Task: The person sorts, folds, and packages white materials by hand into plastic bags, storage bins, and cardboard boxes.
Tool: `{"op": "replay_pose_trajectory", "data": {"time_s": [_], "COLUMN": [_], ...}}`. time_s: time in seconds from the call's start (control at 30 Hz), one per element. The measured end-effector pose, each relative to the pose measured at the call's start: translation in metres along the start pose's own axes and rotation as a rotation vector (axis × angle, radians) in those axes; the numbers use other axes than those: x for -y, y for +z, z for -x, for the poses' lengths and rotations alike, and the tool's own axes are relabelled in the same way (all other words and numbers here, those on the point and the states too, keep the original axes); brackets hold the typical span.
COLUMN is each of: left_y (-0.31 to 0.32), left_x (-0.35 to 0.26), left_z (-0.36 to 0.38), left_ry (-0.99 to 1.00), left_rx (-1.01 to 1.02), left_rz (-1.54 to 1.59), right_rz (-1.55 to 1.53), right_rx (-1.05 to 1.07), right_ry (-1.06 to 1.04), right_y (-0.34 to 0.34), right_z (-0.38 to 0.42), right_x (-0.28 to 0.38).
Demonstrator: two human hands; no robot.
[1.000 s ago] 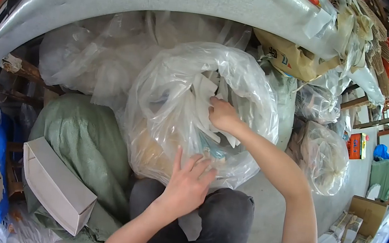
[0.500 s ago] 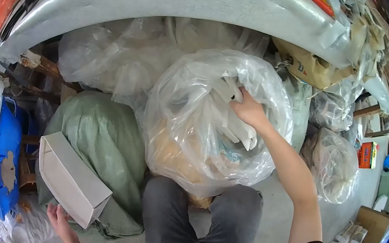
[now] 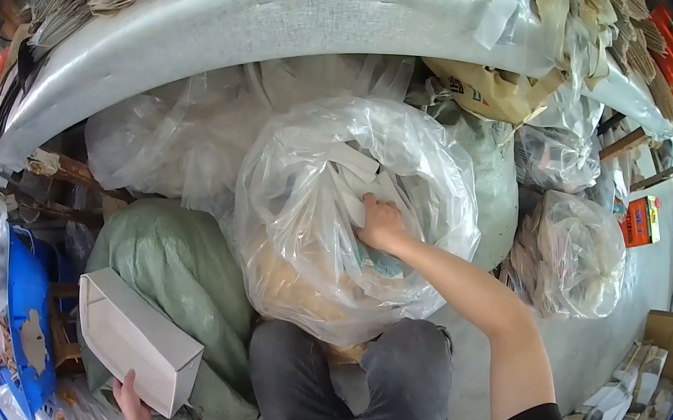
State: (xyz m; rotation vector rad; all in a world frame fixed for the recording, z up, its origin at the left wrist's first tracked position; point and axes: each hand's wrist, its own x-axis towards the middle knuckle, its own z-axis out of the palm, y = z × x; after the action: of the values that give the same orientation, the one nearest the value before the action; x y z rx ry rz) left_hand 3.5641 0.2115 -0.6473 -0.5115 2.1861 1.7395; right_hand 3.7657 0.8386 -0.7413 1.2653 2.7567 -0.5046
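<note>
Grey floor (image 3: 589, 354) shows beside the open plastic bag (image 3: 282, 237).

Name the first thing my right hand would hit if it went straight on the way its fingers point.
The right hand would likely meet the pale, flat pieces inside the clear plastic bag; the fingertips may already touch them, as depth is unclear.

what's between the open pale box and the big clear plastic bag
The bulging green sack lies between the pale box and the big clear plastic bag, with the box resting against it; the head view shows this.
</note>
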Motion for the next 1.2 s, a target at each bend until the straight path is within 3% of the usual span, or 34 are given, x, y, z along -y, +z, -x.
{"op": "replay_pose_trajectory", "data": {"time_s": [0.13,0.27,0.3,0.37,0.47,0.7,0.8,0.9,1.0,1.13,1.2], "left_y": [0.020,0.040,0.044,0.053,0.076,0.127,0.131,0.134,0.136,0.126,0.140], "left_x": [-0.016,-0.047,-0.053,-0.063,-0.071,-0.054,-0.052,-0.044,-0.035,-0.025,-0.033], "left_z": [-0.003,0.026,0.030,0.037,0.042,0.026,0.024,0.030,0.026,0.037,0.048], "left_ry": [0.009,0.172,0.176,0.111,0.052,-0.007,-0.018,-0.116,-0.133,-0.122,-0.093], "left_rx": [-0.085,-0.051,-0.054,-0.046,-0.025,0.091,0.096,0.120,0.158,0.234,0.201], "left_rz": [-0.006,0.216,0.210,0.249,0.286,0.290,0.296,0.317,0.338,0.354,0.398], "right_rz": [-0.100,-0.435,-0.401,-0.372,-0.514,-0.316,-0.227,-0.187,-0.196,-0.254,-0.373], "right_rx": [0.292,0.186,0.197,0.201,0.069,-0.007,0.229,0.311,0.236,-0.035,0.042], "right_ry": [0.100,-0.017,0.053,0.117,-0.075,-0.155,-0.049,-0.021,0.085,0.210,0.253], "right_y": [-0.050,-0.117,-0.128,-0.117,-0.060,-0.090,-0.138,-0.066,0.005,0.036,0.033], "right_z": [-0.002,-0.004,-0.011,-0.043,-0.087,-0.073,-0.037,-0.046,-0.050,-0.054,-0.059], "right_x": [0.001,-0.011,-0.003,0.011,0.013,0.033,0.044,0.038,0.035,0.046,0.046]}}
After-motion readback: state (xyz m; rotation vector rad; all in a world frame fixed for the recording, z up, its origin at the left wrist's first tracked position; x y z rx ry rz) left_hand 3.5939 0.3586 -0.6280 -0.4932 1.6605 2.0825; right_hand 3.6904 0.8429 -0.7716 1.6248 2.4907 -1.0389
